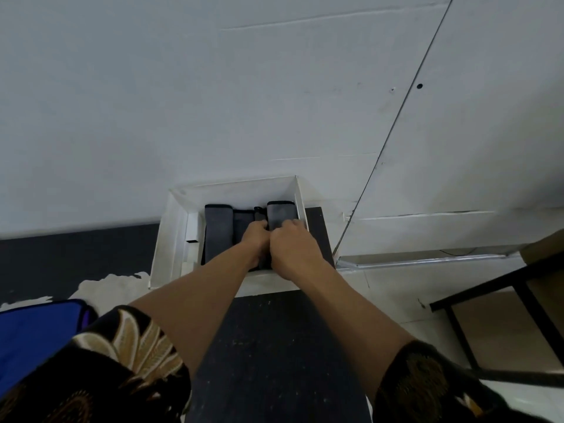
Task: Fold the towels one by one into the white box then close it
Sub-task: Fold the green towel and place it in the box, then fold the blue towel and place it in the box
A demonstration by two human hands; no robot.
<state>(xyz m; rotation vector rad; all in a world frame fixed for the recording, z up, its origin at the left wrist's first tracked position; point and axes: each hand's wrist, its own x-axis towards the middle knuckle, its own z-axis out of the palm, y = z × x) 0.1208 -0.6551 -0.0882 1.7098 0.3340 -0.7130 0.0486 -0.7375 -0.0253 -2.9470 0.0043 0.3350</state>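
The white box [171,239] stands open on a dark table, against a white wall, its lid flap folded out to the left. Several folded dark grey towels stand side by side inside it: one at the left [218,230], one in the middle [242,221], one at the right [280,213]. Both my hands reach into the box. My left hand [254,239] is curled around the top of a towel between the middle and right ones. My right hand [293,245] grips the near end of the right towel, fingers over its top.
The dark table top [268,346] runs toward me. A cream cloth [113,285] and a blue bag [33,337] lie at the left. A black metal frame [500,288] and a cardboard box stand at the right. A cable runs down the wall [393,123].
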